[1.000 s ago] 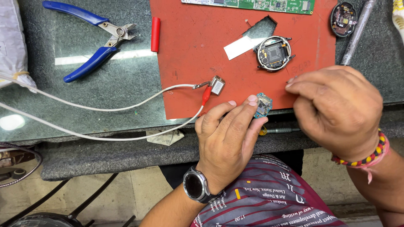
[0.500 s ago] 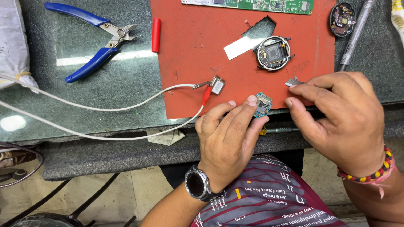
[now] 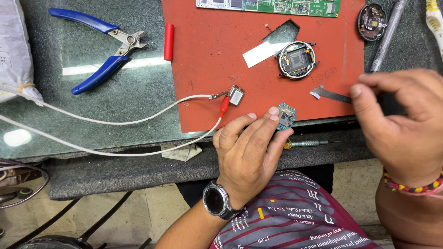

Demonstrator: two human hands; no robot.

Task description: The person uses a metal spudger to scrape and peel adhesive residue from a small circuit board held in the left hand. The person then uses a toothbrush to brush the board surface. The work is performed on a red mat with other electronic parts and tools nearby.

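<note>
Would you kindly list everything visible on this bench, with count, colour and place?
mat: one, red, centre of dark table
cutters: one, blue handles, upper left
red tube: one, mat's left edge
circuit board: one, green, top
watch body: one, open, on mat
clip leads: two, white, left to mat
screwdriver: one, front ledge
small module: one, blue, at left fingertips
metal strip: one, silver, at right fingertips
left hand: wristwatch, centre
right hand: beaded bracelet, right

dark stone bench (image 3: 115, 97) with red mat (image 3: 212, 60), blue pliers (image 3: 99, 48), white cables (image 3: 115, 122)
</note>
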